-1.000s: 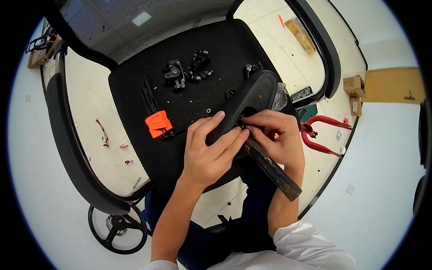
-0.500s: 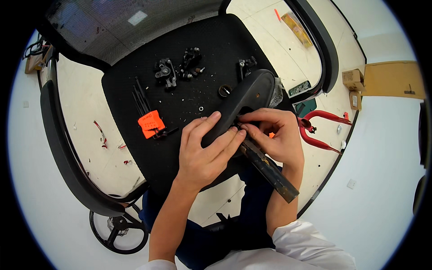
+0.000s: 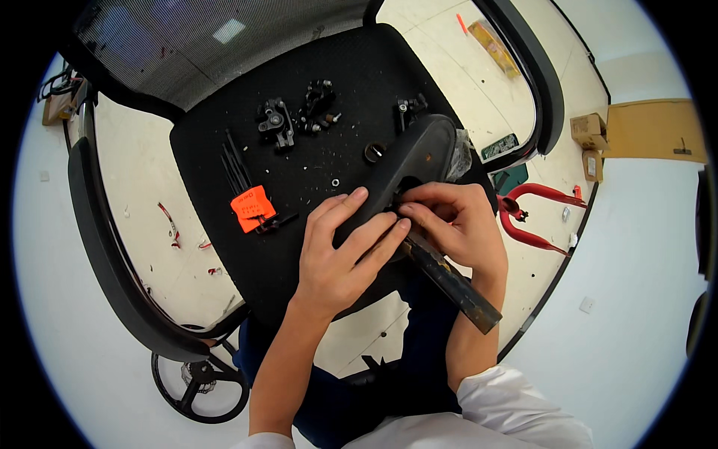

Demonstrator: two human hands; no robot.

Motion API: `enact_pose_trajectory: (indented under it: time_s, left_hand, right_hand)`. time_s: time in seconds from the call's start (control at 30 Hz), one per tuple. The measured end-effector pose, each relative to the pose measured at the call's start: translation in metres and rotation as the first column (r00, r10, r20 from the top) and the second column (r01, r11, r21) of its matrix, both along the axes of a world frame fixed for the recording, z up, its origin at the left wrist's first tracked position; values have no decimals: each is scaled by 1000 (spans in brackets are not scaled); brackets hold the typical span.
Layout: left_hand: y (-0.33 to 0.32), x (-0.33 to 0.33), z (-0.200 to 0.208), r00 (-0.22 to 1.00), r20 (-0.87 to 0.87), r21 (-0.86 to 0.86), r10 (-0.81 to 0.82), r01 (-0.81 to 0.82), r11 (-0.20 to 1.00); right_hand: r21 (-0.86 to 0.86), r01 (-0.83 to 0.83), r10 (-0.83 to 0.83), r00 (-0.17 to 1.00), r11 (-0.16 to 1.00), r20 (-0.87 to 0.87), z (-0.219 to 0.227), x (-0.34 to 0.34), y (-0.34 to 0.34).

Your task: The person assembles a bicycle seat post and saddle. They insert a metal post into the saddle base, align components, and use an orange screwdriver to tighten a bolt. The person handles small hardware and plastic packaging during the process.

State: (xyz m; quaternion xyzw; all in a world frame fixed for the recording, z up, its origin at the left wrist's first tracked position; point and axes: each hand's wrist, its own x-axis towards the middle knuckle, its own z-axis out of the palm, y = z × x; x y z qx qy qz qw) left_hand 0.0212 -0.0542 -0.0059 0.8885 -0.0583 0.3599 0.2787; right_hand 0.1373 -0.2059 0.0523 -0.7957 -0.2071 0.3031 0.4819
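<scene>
A black bicycle saddle is tilted on its side over the front of a chair seat, its underside toward my right. From beneath it a worn black seatpost slants down to the lower right. My left hand grips the saddle's near end, with the fingertips reaching the clamp area. There my right hand is closed in a pinch, thumb and forefinger together beside the post's upper end. Whatever sits between those fingertips is too small and covered to name.
On the black chair seat lie brake calipers, an orange holder with hex keys, a small nut and a dark ring. Armrests flank it. A red bicycle fork and a black spoked wheel lie on the floor.
Both hands keep their hold at the saddle. The right fingers have shifted slightly at the clamp, and the seatpost's lower end sits a little further right.
</scene>
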Motion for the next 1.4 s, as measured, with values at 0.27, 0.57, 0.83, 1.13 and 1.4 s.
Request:
enact_pose_trajectory:
  time_s: [0.27,0.57,0.83,1.13,1.4]
  left_hand:
    - [2,6,-2,997,-82,-330,11,-38,943]
    - [14,12,3,919,-393,-449,-22,-171,877]
    - [11,10,3,902,-430,-388,-30,-155,909]
    - [8,12,-1,927,-375,-305,-32,-90,948]
    - [10,12,-1,927,-372,-329,-46,-86,940]
  right_hand:
    - [77,-62,55,994,995,100,-19,8,-8]
    - [132,-26,30,999,991,-29,-36,21,2]
    - [30,-55,57,994,998,-96,-23,24,3]
    - [-118,-138,143,989,983,35,-32,27,1]
    - [-247,-108,122,992,963,41,-26,24,9]
